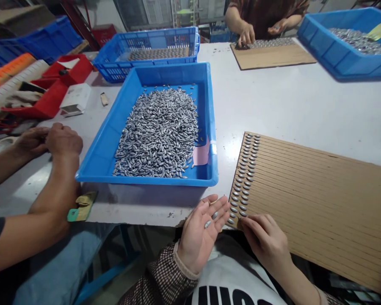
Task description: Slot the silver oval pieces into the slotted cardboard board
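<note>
My left hand (204, 231) is palm up with its fingers stretched out, and a couple of small silver spindle-shaped pieces (208, 224) lie loose on it. It is beside the near left corner of a grooved cardboard sheet (317, 190). Two columns of the same silver pieces (245, 192) run along the sheet's left side, set across the grooves. At the near end of the second column, my right hand (268, 241) has thumb and forefinger pinched together against the cardboard. Whatever is between those fingertips is hidden.
A blue tray (213, 127) heaped with silver pieces, a pink slip inside, stands ahead-left. A co-worker's forearms (55, 178) rest at left. Across the white table (273, 101), another person's hands (247, 34) work over a cardboard sheet (269, 58). A second blue tray (346, 63) stands far right.
</note>
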Tool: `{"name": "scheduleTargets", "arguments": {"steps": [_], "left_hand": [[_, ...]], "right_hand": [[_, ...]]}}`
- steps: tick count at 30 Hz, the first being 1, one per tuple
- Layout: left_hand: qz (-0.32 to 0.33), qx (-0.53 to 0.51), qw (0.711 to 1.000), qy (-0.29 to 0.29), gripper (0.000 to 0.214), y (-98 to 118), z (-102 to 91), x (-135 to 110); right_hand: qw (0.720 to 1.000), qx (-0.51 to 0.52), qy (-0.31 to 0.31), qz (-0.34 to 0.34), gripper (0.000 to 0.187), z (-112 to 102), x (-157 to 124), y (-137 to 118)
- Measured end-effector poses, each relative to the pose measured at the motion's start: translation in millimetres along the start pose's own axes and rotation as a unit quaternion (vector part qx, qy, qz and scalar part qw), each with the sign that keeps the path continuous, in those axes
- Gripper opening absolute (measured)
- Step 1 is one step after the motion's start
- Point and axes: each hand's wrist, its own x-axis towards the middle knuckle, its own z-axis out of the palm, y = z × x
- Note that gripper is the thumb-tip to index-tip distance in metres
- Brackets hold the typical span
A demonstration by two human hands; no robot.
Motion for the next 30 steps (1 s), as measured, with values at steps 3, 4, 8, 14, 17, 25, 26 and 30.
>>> {"name": "scheduleTargets", "arguments": {"steps": [3, 4, 8, 14, 17, 25, 26, 30], "left_hand": [[0.002, 0.002, 1.000, -0.004, 0.025, -0.2, -0.5, 0.3], [0.002, 0.004, 1.000, -0.006, 0.025, -0.5, -0.8, 0.4], [0.001, 0.008, 1.000, -0.004, 0.025, -1.4, -2.8, 0.5], [0.014, 0.020, 1.000, 0.003, 0.021, -0.1, -4.8, 0.2], [0.016, 0.025, 1.000, 0.003, 0.020, -0.1, -4.9, 0.4], [0.027, 0.033, 0.999, -0.010, 0.018, -0.1, -4.0, -1.8], [0.028, 0.034, 0.999, -0.010, 0.017, 0.3, -4.1, -1.9], [0.030, 0.035, 0.999, -0.012, 0.017, 2.3, -5.2, -1.3]], "right_hand": [[1.000, -0.014, -0.001, 0.005, 0.017, -0.6, 3.0, -1.9], [1.000, -0.016, 0.000, 0.007, 0.016, -0.7, 4.1, -2.6], [1.000, -0.009, 0.001, 0.009, 0.016, -1.1, 4.9, -2.4], [0.999, 0.036, 0.003, 0.010, 0.026, -9.5, -1.3, 10.0], [0.999, 0.009, -0.029, -0.010, 0.026, -14.9, 2.1, 16.5], [0.988, -0.026, -0.096, -0.119, 0.029, -20.2, 20.3, 23.5], [0.987, -0.026, -0.099, -0.123, 0.029, -20.1, 20.4, 24.8], [0.986, -0.020, -0.110, -0.124, 0.027, -19.0, 17.5, 29.9]]}}
